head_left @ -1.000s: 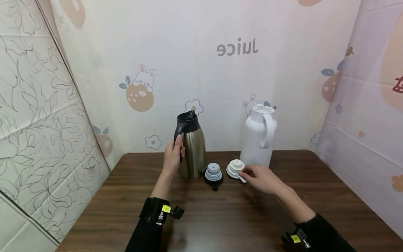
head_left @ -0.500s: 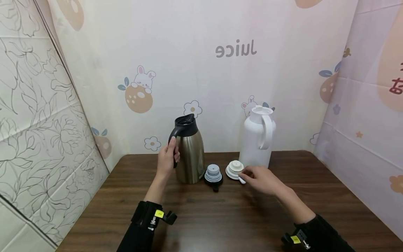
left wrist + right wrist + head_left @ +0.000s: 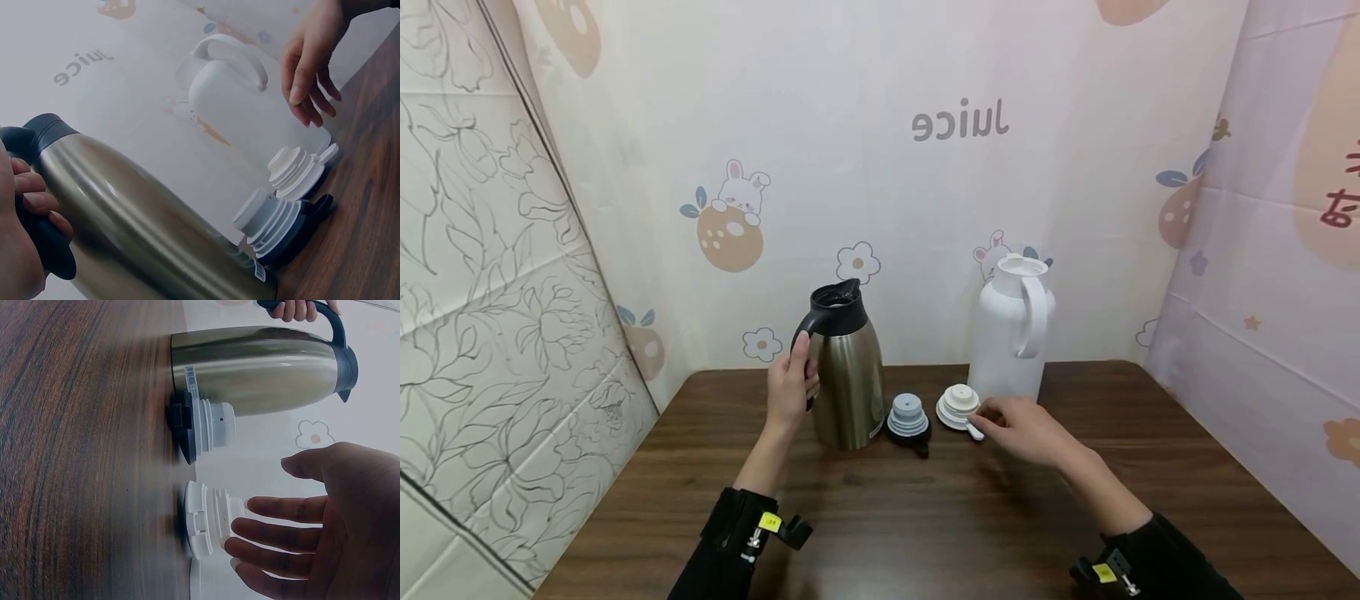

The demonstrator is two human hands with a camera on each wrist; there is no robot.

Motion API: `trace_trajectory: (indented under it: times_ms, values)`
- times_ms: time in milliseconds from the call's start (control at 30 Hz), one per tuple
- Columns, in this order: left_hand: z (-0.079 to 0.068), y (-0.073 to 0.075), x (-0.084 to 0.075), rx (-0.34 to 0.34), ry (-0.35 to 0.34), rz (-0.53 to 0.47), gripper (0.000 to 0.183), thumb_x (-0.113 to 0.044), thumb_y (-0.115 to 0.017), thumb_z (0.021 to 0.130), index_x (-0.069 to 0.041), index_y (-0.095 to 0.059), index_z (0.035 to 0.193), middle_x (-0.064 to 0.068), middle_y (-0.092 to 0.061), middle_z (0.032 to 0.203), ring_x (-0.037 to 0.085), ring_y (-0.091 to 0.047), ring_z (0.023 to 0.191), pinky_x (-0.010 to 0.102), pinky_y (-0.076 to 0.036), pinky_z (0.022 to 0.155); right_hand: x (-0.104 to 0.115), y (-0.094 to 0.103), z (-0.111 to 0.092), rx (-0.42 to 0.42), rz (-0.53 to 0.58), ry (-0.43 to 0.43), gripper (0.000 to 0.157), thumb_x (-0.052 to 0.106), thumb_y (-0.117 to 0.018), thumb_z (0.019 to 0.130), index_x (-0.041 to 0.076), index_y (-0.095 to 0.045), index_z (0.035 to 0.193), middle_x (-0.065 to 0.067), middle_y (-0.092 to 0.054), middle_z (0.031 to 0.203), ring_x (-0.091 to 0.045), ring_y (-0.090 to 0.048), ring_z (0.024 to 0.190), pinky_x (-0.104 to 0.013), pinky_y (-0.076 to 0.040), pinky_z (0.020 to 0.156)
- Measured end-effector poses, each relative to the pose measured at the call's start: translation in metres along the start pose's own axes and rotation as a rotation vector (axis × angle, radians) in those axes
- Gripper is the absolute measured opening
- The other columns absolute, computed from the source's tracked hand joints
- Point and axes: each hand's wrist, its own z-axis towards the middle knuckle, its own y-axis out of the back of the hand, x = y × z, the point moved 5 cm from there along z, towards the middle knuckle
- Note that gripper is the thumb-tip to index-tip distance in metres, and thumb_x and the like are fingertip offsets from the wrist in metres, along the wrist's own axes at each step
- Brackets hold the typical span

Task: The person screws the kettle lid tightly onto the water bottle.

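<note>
Pale cloth printed with rabbits, fruit and a reversed "Juice" hangs behind a dark wooden table, and a line-drawn floral sheet hangs at 9 o'clock. Directions follow the head view, with 12 o'clock away from the person.

Near the back of the table a steel jug stands upright, its black handle toward 8 o'clock and its spout toward 2 o'clock. The left hand grips that handle, fingers curled round it. Just beside the jug, at its 3 o'clock, a grey and black lid sits plug upward, its tab toward 5 o'clock. At that lid's 2 o'clock is a white lid, also plug upward, its tab toward 4 o'clock. From there a white jug stands upright at 2 o'clock, its handle toward 5 o'clock.

The right hand hangs at the white lid's 4 o'clock, fingers loosely spread and thumb apart in the right wrist view. Whether a fingertip touches the white lid, I cannot tell.
</note>
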Motion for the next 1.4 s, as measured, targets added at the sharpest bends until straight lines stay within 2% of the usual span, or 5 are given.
trace_trajectory:
  times_ms: [167,433,800,1133,1400]
  values:
    - [-0.007,0.002,-0.006,-0.008,-0.011,0.000,0.057,-0.033,-0.045,0.106,-0.002,-0.034,0.059,-0.009,-0.031,0.044,0.008,-0.026,0.038,0.019,-0.024,0.037,0.000,0.000,0.001,0.000,-0.014,0.010,0.027,0.039,-0.059,0.098,0.015,-0.072,0.097,0.002,-0.071,0.085,-0.007,-0.060,0.073,-0.035,-0.052,0.064]
    - [-0.005,0.011,0.014,-0.016,-0.009,-0.021,0.057,-0.037,-0.046,0.105,-0.008,-0.035,0.057,-0.009,-0.030,0.043,0.008,-0.024,0.037,0.019,-0.021,0.036,-0.001,-0.002,0.000,0.009,-0.009,-0.003,0.026,0.037,-0.059,0.098,0.014,-0.072,0.098,0.004,-0.070,0.084,-0.008,-0.059,0.073,-0.034,-0.052,0.064]
    - [-0.018,0.016,0.005,0.005,0.039,-0.029,0.061,-0.035,-0.045,0.106,0.002,-0.030,0.059,-0.012,-0.030,0.043,0.007,-0.023,0.038,0.019,-0.021,0.037,-0.002,-0.003,0.001,0.002,-0.019,0.011,0.024,0.036,-0.060,0.098,0.015,-0.072,0.097,0.007,-0.070,0.084,-0.007,-0.060,0.073,-0.034,-0.052,0.065]
    - [-0.031,0.018,-0.003,0.054,-0.032,-0.059,0.063,-0.038,-0.044,0.105,0.004,-0.027,0.061,-0.011,-0.028,0.045,0.008,-0.020,0.036,0.024,-0.015,0.035,-0.001,-0.004,0.001,0.004,-0.024,0.004,0.023,0.036,-0.060,0.098,0.016,-0.072,0.097,0.006,-0.070,0.084,-0.007,-0.059,0.073,-0.034,-0.051,0.064]
    - [-0.041,0.020,-0.009,0.096,-0.046,-0.065,0.062,-0.036,-0.041,0.107,0.002,-0.027,0.060,-0.011,-0.027,0.045,0.009,-0.019,0.036,0.029,-0.011,0.034,0.000,-0.004,0.001,0.008,-0.026,-0.004,0.022,0.034,-0.061,0.098,0.015,-0.072,0.096,0.008,-0.068,0.081,-0.008,-0.058,0.070,-0.033,-0.051,0.063]
